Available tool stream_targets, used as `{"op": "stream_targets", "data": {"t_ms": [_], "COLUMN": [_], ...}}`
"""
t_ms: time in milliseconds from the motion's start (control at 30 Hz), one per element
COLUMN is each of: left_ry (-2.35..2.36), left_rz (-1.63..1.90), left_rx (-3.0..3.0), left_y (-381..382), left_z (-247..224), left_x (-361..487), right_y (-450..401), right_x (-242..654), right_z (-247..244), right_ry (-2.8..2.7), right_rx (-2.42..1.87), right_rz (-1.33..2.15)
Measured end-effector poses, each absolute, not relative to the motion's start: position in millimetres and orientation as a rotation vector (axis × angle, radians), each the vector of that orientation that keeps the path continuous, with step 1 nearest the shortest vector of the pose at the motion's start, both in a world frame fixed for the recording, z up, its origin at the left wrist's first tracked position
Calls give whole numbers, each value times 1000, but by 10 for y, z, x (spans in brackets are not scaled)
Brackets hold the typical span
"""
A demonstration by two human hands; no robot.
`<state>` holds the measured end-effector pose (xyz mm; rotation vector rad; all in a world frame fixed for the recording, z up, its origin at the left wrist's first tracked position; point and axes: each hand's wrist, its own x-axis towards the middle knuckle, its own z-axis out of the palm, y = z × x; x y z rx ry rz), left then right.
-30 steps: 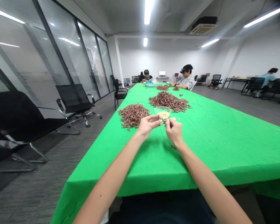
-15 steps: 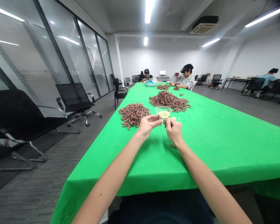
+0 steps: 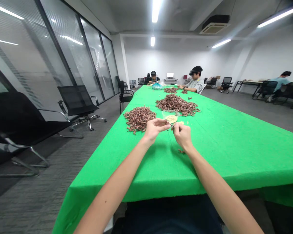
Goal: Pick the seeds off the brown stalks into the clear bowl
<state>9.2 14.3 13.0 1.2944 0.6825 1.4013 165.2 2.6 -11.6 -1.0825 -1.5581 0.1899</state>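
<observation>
My left hand is closed in a pinch over the green table, its fingertips on something small and dark that I cannot identify. Opposite it, my right hand grips a thin, dark, slender tool whose tip meets the left fingertips. Just beyond both hands stands a clear bowl with pale yellowish bits in it. A pile of small reddish-brown twisted pieces lies beside my left hand. Under my right wrist is a small brown scrap.
A larger pile of brown pieces lies behind the bowl on the green cloth. Pale crumbs are right of the bowl. Two people sit at the table's far end, near a blue bag. Black chairs stand at left.
Both hands stay nearly in place, with the fingertips and tool still together before the bowl. The view has shifted very slightly.
</observation>
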Motion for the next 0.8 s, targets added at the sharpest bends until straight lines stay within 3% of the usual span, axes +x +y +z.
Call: {"op": "stream_targets", "data": {"t_ms": [233, 300, 367, 533, 800], "left_ry": [784, 752, 707, 672, 566], "left_rz": [1375, 1334, 1321, 1289, 1154], "left_rx": [1694, 1711, 1632, 1372, 1191], "left_y": [178, 188, 194, 178, 165], "left_z": [192, 200, 201, 214, 210], "left_x": [-48, -70, -74, -52, -54], "right_y": [57, 57, 56, 42, 46], "right_x": [1762, 1793, 1816, 1848, 1842], "right_z": [-84, -69, -56, -55, -101], "right_ry": [-1511, -1513, -1570, -1664, -1776], "right_rx": [-1057, -1038, -1049, -1086, -1039], "right_rz": [1062, 1114, 873, -125, -544]}}
